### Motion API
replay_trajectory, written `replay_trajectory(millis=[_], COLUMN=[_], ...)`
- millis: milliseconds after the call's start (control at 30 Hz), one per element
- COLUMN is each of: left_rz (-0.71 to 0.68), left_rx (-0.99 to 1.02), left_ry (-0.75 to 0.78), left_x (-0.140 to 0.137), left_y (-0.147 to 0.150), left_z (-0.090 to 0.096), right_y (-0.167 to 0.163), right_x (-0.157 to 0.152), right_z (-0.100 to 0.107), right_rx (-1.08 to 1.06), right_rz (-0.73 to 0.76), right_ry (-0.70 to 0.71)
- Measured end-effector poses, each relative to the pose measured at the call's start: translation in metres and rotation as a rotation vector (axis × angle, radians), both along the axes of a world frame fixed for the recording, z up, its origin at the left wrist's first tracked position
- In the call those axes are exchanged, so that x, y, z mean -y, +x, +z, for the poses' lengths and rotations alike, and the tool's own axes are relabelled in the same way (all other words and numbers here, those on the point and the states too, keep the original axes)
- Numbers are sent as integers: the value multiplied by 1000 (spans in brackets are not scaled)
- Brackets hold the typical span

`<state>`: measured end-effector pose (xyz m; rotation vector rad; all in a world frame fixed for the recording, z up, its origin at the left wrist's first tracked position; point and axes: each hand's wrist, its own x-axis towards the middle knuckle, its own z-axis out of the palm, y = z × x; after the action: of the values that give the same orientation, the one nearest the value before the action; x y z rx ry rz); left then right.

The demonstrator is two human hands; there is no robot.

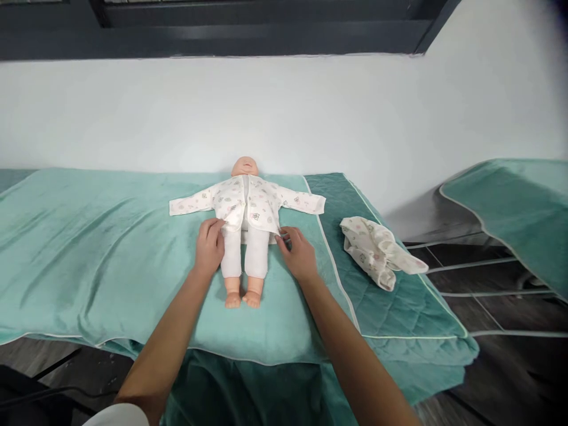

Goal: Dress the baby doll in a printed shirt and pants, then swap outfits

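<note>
The jacket [261, 204] lies on the torso of the doll [245, 165], its two front edges nearly meeting and both sleeves spread out sideways. The doll is face-up on the blanket [133, 254], head toward the wall [284, 112], bare feet toward the person, white pants [256, 254] on its legs. No doll hands show at the cuffs; whether its arms fill the sleeves, I cannot tell.

The likeliest trouble is a crooked front: if one hand pulled harder than the other, one side of the jacket could ride up or twist. A hard tug could also slide the light doll down the blanket, since nothing visible anchors it. The pale layer at the hem by the right hand could be caught along with it and bunch up.

Both forearms reach forward from the near edge, one on each side of the doll's legs, wrists low and palms mostly down. The right hand [298, 254] seems to pinch the hem between thumb and forefinger. The left hand [210, 245] has its bent fingertips at the opposite hem corner; whether they grip cloth or only touch it, I cannot tell.

Farther right, beyond the doll's reach, a crumpled garment [377, 248] rests on the quilted cover [408, 313] of the bed, near its side edge; a brushing elbow or dragged cover could tip it off.
</note>
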<state>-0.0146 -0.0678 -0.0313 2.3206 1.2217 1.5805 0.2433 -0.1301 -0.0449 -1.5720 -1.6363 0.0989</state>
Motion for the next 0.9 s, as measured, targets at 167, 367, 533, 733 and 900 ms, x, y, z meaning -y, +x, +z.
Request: replay_trajectory(millis=[167, 367, 533, 733, 900], left_rz=[-5, -44, -187, -114, -1], left_rx=[47, 685, 1137, 1163, 1040], left_ry=[-85, -416, -576, -566, -586], left_x=[-1, -12, -23, -30, -25], left_y=[5, 17, 17, 14, 9], left_z=[6, 15, 11, 2, -3], right_y=[-6, -15, -11, -5, 2], right_x=[-9, -23, -36, -45, -52], right_z=[4, 8, 8, 7, 2], right_rx=[115, 153, -84, -511, -817], right_rz=[-37, -2, 106, 213, 157], right_ry=[4, 81, 30, -98, -186])
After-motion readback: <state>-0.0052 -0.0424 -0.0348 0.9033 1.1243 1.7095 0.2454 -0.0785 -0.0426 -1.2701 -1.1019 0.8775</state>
